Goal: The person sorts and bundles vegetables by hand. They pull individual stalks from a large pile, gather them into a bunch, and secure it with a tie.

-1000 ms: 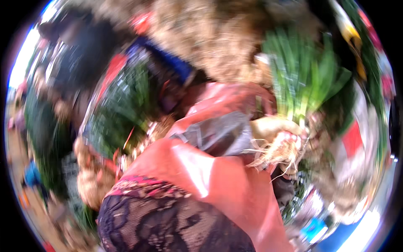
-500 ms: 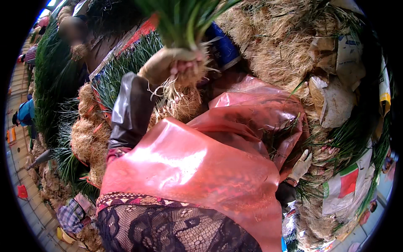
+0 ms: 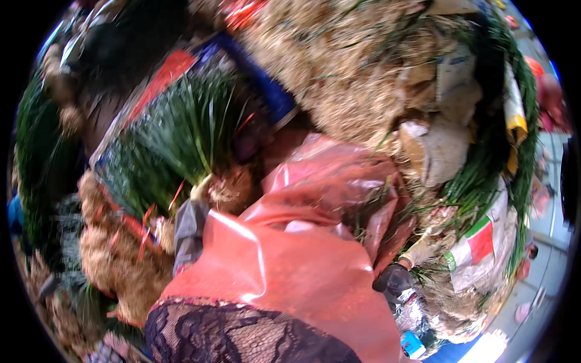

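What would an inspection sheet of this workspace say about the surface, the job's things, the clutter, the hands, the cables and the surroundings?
Surface: pink plastic sheet, creased and shiny in places.
Job's things: green-leaved bunch with fibrous roots, among other greens.
Clutter: large straw-coloured heap; white sack with a red and green patch.
Left hand: at the base of the bunch; finger grip unclear.
Right hand: low on the right, near leafy stalks; contact unclear.
Cables: nothing seen.
Surroundings: tiled floor toward the right edge.
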### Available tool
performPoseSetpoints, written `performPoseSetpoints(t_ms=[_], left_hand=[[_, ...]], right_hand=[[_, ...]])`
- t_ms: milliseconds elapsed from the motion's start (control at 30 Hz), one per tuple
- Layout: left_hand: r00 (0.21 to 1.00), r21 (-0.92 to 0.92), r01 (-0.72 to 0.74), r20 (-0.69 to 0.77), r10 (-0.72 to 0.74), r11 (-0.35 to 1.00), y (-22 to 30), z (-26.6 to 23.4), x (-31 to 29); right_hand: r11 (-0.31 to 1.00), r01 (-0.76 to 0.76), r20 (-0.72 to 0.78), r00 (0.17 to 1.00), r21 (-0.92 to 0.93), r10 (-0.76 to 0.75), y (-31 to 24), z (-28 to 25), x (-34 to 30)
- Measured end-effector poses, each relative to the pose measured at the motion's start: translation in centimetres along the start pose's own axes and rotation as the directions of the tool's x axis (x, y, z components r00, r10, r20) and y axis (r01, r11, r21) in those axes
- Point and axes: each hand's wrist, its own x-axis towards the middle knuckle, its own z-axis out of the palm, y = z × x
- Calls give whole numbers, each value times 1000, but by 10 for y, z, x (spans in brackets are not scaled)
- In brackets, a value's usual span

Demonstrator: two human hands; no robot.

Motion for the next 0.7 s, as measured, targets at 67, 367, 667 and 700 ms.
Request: performPoseSetpoints(t_ms=[67,367,667,700], left_hand=[[924,300,-211,-249,290,930,-23,-33,35],[361,999,-35,-22,932,37,-15,51,-38],[348,794,-603,355,868,-83,113,176,-42],[288,758,-638,399,871,-136,137,198,-25]], right_hand=[[980,-75,136,989,183,51,74,69,54],[707,-200,271,962,678,12,142,87,79],[821,-213,278,958,530,68,94,68,43],[841,-202,278,958,502,64,90,71,39]])
